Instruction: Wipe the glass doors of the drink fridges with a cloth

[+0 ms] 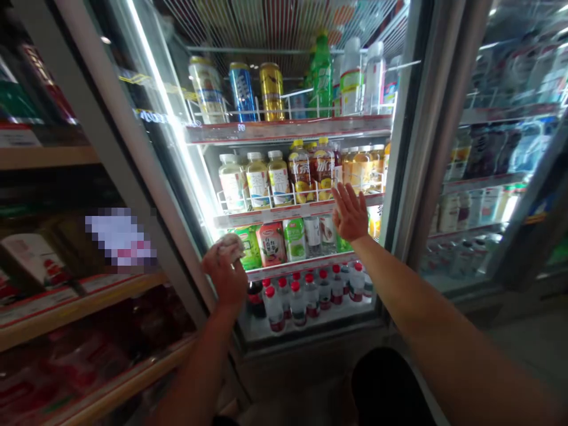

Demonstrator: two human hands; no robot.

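A lit drinks fridge (284,355) with several shelves stands in front of me. My left hand (224,277) is at its lower left side, with the fingers closed around a crumpled pale cloth (232,242). Green and pink drink packs (271,244) show just to the right of the cloth. My right hand (351,214) is held up flat with the fingers apart, and nothing is in it. It overlaps the middle shelf edge, beside the bottles of brown tea with yellow caps (302,171). Whether its palm touches the door glass, I cannot tell.
Cans (271,92) and a green bottle (321,74) line the top shelf. Red-capped water bottles (298,305) fill the bottom. On the left is a wooden-edged rack (53,155) of goods; on the right, another glass-fronted fridge (483,177). My dark-clothed knee (388,384) shows below.
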